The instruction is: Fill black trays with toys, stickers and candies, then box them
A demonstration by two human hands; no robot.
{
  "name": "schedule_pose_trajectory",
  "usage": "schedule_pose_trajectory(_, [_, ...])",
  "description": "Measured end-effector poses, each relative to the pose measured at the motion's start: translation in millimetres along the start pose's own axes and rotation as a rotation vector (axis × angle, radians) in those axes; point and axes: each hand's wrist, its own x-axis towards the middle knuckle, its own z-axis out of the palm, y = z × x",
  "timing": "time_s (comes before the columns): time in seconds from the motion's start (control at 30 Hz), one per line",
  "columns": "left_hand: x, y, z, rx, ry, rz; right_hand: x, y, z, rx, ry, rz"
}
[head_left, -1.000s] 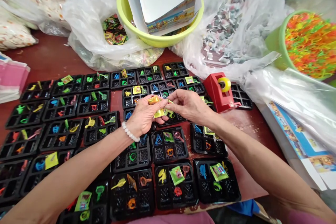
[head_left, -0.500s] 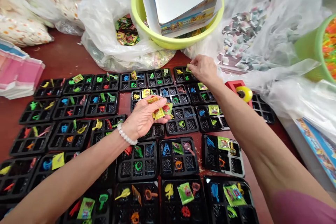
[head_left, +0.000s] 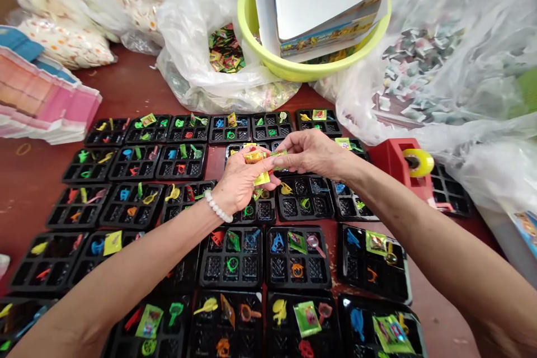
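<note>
My left hand [head_left: 243, 176], with a white bead bracelet [head_left: 218, 207] at the wrist, is closed on several small yellow and green packets [head_left: 255, 158]. Fingertips of my right hand [head_left: 312, 154] pinch a green packet [head_left: 278, 153] at the edge of that bunch, so the two hands meet. Beneath them stand rows of black compartment trays [head_left: 300, 263] holding small coloured plastic toys, such as a pink one [head_left: 314, 245]. Some trays also hold a packet, like the green one [head_left: 307, 318] near the front. My hands hide parts of the middle trays.
A yellow-green basin [head_left: 310, 71] with cardboard boxes [head_left: 327, 0] stands at the back. Beside it lie an open plastic bag of packets [head_left: 226, 47] and a bag of small white sachets [head_left: 411, 67]. A red tape dispenser [head_left: 396, 165] sits at right, folded printed sheets [head_left: 46, 95] at left.
My right hand has moved from the back-right tray to the left hand and now pinches a packet there. A packet lies in that back tray. The view has shifted left.
</note>
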Motion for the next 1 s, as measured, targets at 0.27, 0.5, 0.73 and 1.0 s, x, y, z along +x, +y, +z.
schedule_pose_trajectory(0.27, [-9.3, 5.9, -10.2, -0.094, -0.009, -0.112, 72.6, 15.4, -31.3, -0.552, 0.505, -0.064])
schedule_pose_trajectory(0.5, [-9.1, 7.5, -18.7, -0.073, -0.008, -0.11, 119.0, 31.9, -27.6, -0.738, 0.585, 0.011])
schedule_pose_trajectory(0.73, [-7.4, 6.8, -24.0, -0.028, -0.066, -0.11, 71.5, -1.5, -4.2, -0.552, 0.397, -0.158])
schedule_pose_trajectory(1.0, [-15.5, 0.9, -12.3, 0.092, -0.174, -0.131, 19.9, -23.6, 13.9, -0.412, -0.083, -0.232])
